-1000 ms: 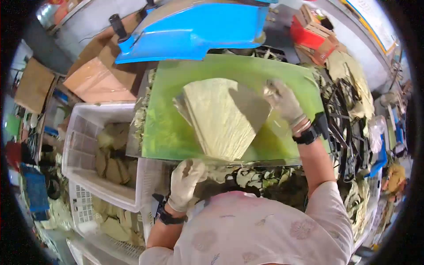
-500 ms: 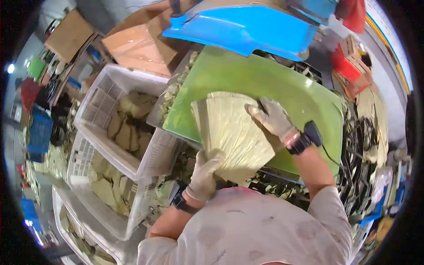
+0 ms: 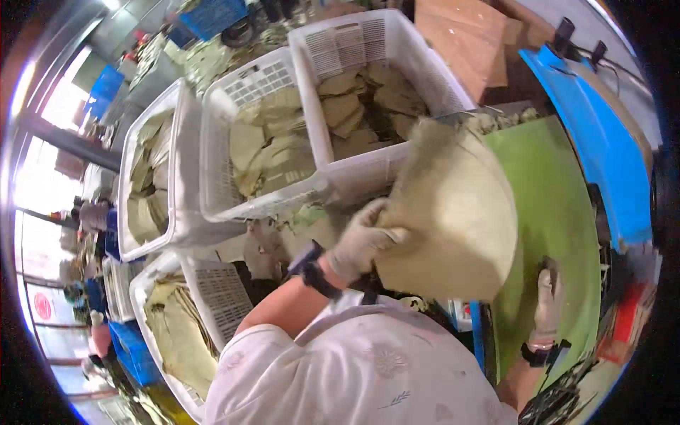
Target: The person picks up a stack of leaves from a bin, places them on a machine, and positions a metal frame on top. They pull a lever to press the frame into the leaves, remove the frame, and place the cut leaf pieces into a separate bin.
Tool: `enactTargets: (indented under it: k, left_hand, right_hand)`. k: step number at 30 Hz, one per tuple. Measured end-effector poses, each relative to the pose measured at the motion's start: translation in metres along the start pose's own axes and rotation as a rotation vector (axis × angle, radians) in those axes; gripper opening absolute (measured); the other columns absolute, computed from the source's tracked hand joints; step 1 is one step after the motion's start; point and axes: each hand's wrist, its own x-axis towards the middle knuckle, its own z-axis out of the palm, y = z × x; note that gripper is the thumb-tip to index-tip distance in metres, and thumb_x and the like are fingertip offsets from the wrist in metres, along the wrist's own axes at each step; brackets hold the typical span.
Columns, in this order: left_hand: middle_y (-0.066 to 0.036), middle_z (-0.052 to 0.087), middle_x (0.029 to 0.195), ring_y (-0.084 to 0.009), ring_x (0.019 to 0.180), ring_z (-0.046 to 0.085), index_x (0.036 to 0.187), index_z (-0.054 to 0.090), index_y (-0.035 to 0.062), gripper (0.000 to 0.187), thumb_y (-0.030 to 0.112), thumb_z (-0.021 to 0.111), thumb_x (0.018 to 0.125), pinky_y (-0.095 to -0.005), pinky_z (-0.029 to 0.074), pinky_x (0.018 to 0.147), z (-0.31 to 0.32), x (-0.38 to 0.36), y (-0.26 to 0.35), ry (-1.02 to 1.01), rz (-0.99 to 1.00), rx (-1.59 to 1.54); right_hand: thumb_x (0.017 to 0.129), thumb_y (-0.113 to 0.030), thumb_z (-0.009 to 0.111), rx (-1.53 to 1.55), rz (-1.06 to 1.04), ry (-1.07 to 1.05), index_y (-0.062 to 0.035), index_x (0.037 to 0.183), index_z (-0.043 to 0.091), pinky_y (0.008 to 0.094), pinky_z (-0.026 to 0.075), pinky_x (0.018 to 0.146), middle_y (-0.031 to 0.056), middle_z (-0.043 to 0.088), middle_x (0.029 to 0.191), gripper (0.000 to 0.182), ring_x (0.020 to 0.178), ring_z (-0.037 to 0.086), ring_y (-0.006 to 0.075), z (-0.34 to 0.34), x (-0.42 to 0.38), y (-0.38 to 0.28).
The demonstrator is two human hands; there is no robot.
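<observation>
Left hand [image 3: 363, 237], gloved, grips the near edge of a thick fan-shaped stack of pale leaves [image 3: 453, 219], fingers wrapped around the stack's narrow end; black band on the wrist just behind it. Stack sits lifted and tilted, its broad curved edge over the green cutting board [image 3: 559, 205], its upper corner close to the nearest white basket [image 3: 397, 159]. Right hand [image 3: 547, 294], also gloved, rests flat on the green board near its lower edge, fingers loosely spread, holding nothing; a black wrist device shows below it. Beyond the left hand, three white slotted baskets stand side by side, each holding loose folded leaves: the nearest one, a middle basket [image 3: 219, 156] touching it, and a far basket [image 3: 131, 184]. Another white basket [image 3: 212, 297] with leaves lies lower left. Blue machine cover [image 3: 602, 142] runs along the board's far side. Brown cardboard [image 3: 460, 35] lies at top.
</observation>
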Motion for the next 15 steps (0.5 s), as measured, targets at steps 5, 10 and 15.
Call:
enactTargets:
  k: [5, 10, 15]
  left_hand:
    - [-0.010, 0.067, 0.116, -0.0230, 0.103, 0.068, 0.127, 0.057, 0.0021, 0.037, -0.005, 0.061, 0.091, -0.0360, 0.058, 0.086, -0.105, -0.002, 0.044, 0.263, 0.380, -0.215]
    - [-0.010, 0.070, 0.111, -0.0218, 0.095, 0.069, 0.122, 0.059, 0.0030, 0.037, -0.008, 0.065, 0.087, -0.0342, 0.059, 0.081, -0.248, -0.003, 0.066, 0.752, 0.523, -0.186]
    - [-0.009, 0.070, 0.106, -0.0228, 0.091, 0.069, 0.121, 0.062, 0.0002, 0.041, -0.009, 0.069, 0.082, -0.0342, 0.059, 0.076, -0.442, -0.002, 0.093, 0.936, 0.455, 0.095]
  right_hand:
    - [0.102, -0.031, 0.058, -0.243, -0.020, -0.073, 0.0040, 0.134, 0.054, 0.0414, 0.043, 0.101, 0.0198, 0.059, 0.126, 0.047, 0.113, 0.056, 0.0327, 0.002, 0.005, 0.013]
    - [0.100, -0.026, 0.059, -0.341, -0.057, -0.027, 0.0020, 0.130, 0.056, 0.0439, 0.043, 0.101, 0.0203, 0.059, 0.123, 0.041, 0.114, 0.055, 0.0351, 0.042, 0.010, -0.010]
    - [0.105, -0.032, 0.051, -0.589, -0.158, 0.151, 0.0028, 0.135, 0.052, 0.0429, 0.040, 0.106, 0.0204, 0.056, 0.134, 0.046, 0.121, 0.053, 0.0360, 0.112, 0.018, -0.051]
